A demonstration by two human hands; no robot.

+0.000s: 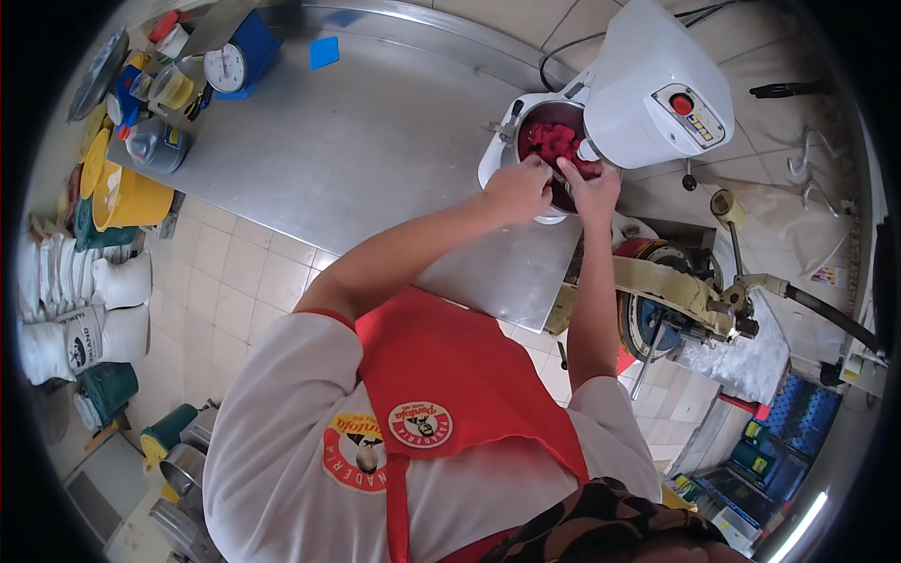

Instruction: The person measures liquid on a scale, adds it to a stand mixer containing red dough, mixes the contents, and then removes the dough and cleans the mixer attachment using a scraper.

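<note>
A white stand mixer (651, 91) stands at the upper right, its head over a metal mixing bowl (524, 134). Deep red dough or paste (554, 141) lies in the bowl, near the white shaft under the mixer head. My left hand (524, 186) is at the bowl's near side, fingers bent inward beside the red mass. Close to it, my right hand (593, 186) reaches over the bowl below the shaft, thumb towards the red mass. The fingertips of both hands nearly meet, and whether either holds something small cannot be told.
On the steel table (338, 155) lies a blue plastic scraper (324, 53). A blue dial scale (253, 56), a measuring jug (171, 88) and a plastic jug (156, 144) stand at its left end. Right of the table is a worn machine (654, 281) with a protruding lever.
</note>
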